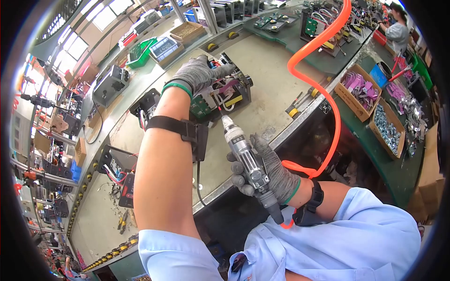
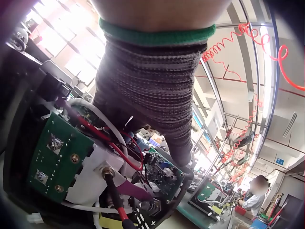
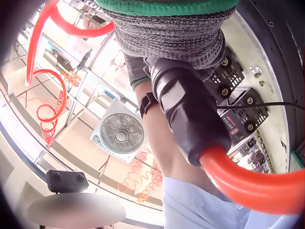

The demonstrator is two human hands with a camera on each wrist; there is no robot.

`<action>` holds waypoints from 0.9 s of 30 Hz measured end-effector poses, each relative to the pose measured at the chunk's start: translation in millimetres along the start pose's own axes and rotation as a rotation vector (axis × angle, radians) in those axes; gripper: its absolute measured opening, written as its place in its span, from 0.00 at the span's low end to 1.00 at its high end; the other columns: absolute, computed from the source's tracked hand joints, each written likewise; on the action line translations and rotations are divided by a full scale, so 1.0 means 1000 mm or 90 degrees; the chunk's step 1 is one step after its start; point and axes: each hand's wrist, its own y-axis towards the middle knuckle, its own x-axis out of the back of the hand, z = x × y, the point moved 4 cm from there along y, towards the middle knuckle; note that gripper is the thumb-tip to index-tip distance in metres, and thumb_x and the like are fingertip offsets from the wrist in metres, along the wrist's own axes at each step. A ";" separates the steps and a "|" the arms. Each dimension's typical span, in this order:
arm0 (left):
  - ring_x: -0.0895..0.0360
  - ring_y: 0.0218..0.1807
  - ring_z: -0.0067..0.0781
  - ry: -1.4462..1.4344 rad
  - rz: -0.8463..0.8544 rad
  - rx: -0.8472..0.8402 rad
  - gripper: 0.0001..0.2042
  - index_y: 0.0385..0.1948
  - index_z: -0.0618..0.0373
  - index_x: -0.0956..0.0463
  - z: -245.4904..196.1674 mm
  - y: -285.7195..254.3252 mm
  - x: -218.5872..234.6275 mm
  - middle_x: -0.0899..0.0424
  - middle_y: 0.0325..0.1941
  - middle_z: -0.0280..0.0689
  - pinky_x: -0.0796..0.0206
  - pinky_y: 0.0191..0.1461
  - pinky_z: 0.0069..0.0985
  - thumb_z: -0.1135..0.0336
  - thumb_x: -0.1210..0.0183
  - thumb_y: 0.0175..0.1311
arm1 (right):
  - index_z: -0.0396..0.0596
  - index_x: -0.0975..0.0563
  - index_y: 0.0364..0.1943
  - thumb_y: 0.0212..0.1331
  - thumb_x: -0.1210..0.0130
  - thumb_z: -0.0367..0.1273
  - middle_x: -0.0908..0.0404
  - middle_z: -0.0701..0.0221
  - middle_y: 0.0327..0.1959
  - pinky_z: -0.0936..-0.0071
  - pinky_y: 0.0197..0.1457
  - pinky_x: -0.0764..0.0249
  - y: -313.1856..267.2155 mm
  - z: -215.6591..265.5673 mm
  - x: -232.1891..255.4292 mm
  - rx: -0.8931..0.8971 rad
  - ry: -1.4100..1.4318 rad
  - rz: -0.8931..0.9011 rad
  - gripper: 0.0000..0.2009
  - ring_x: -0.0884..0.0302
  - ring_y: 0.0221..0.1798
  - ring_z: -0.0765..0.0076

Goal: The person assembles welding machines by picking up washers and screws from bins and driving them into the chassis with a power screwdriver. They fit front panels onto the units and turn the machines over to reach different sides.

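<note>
My right hand (image 1: 276,173), in a grey knitted glove, grips a silver air screwdriver (image 1: 246,154). An orange air hose (image 3: 252,183) runs from its black tail end (image 3: 188,109). The driver's red and black bit (image 2: 116,198) meets a screw head (image 2: 107,172) on a pale metal plate inside an opened electronic unit (image 1: 201,105). Green circuit boards (image 2: 59,155), wires and a purple strip show in that unit. My left hand (image 1: 199,75), gloved alike, holds the unit's far side, one digit at the frame edge; its other fingertips are largely hidden.
Other opened units (image 1: 115,164) stand left on the worktable (image 1: 276,65). Green (image 1: 140,54) and blue bins stand at the back. At right are cartons of purple parts (image 1: 358,91) and screws (image 1: 386,129). The hose loops across the right side. Another person (image 1: 397,30) works far right.
</note>
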 end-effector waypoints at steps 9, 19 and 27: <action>0.19 0.63 0.51 -0.026 0.011 0.012 0.49 0.63 0.68 0.26 0.000 -0.001 -0.002 0.17 0.60 0.56 0.31 0.69 0.40 0.23 0.41 0.60 | 0.41 0.25 0.54 0.70 0.50 0.64 0.17 0.64 0.32 0.63 0.24 0.15 0.002 0.002 0.011 -0.011 -0.023 -0.013 0.36 0.15 0.34 0.55; 0.19 0.63 0.51 -0.007 -0.022 0.009 0.50 0.65 0.68 0.27 0.001 -0.001 -0.004 0.17 0.61 0.56 0.31 0.69 0.40 0.24 0.38 0.58 | 0.41 0.25 0.54 0.70 0.50 0.64 0.16 0.63 0.33 0.62 0.24 0.15 0.003 0.002 0.014 -0.019 -0.017 -0.007 0.36 0.15 0.33 0.53; 0.23 0.69 0.57 -0.209 -0.178 -0.072 0.49 0.68 0.68 0.30 0.034 0.003 -0.013 0.20 0.65 0.60 0.34 0.73 0.43 0.30 0.33 0.58 | 0.41 0.25 0.55 0.69 0.49 0.65 0.16 0.62 0.35 0.61 0.25 0.15 0.001 0.007 0.018 -0.003 -0.057 -0.035 0.36 0.15 0.34 0.52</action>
